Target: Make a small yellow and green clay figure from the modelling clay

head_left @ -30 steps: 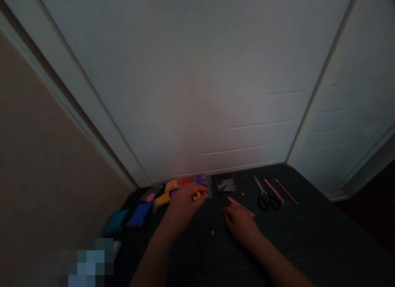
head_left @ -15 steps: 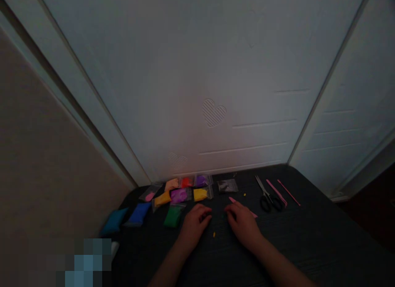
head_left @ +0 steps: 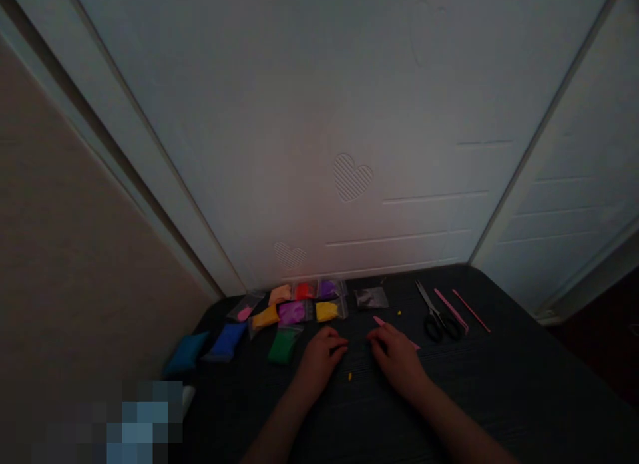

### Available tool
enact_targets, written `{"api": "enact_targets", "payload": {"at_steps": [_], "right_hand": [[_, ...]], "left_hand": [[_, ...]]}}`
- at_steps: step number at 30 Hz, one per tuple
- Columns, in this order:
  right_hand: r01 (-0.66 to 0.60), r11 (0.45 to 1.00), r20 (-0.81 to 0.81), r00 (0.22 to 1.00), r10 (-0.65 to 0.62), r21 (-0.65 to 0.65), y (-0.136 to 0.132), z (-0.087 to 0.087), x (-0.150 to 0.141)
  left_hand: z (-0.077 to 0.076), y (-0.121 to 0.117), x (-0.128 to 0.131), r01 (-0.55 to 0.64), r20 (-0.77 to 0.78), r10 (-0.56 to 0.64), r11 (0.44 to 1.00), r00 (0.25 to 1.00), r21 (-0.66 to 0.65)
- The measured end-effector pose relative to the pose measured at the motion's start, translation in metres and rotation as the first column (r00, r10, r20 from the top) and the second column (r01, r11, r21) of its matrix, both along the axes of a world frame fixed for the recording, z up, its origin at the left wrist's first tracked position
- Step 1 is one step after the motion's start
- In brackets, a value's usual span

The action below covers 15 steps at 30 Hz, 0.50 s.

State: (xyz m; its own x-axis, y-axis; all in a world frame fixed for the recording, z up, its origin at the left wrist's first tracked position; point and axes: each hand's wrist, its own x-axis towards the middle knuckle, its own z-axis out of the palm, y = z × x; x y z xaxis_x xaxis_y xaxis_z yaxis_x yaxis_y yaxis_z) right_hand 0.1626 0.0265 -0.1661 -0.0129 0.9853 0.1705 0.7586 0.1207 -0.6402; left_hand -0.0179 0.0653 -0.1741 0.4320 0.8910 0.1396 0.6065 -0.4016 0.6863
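My left hand (head_left: 320, 357) rests low over the dark table, thumb and fingertips brought together. Anything between them is too small and dark to make out. Facing it across a short gap is my right hand (head_left: 397, 357), its fingers curled in toward the thumb; what they hold, if anything, is hidden. A pink pointed tool (head_left: 379, 321) lies partly under the right hand. On the table between my forearms sits a small yellow-orange piece (head_left: 350, 377). Just left of my left hand is a bag of green clay-like material (head_left: 283, 345).
Several small bags line the back left, among them a yellow bag (head_left: 327, 311) and a blue bag (head_left: 227, 342). A grey bag (head_left: 371, 298) lies behind my hands. Black-handled scissors (head_left: 433, 317) and two thin pink tools (head_left: 452, 311) lie right. A white panel (head_left: 399, 237) borders the table.
The view has shifted slightly, so the table things appear a little higher and further right. My left fingertips have drawn closer to the thumb. Both hands otherwise stay about where they were.
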Motion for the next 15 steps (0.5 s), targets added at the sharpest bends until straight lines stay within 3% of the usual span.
{"api": "enact_targets", "payload": {"at_steps": [10,15], "right_hand": [[-0.016,1.0,-0.004,1.0,0.016,-0.022,0.0005,0.0013,0.0002],[-0.018,1.0,0.008,1.0,0.018,-0.005,-0.0002,0.0009,0.0]], "left_hand": [[-0.0005,-0.0033,0.0032,0.007,-0.02,-0.005,0.998,1.0,0.069],[0.0035,-0.0046,0.0032,-0.008,0.006,0.008,0.999,1.0,0.043]]}}
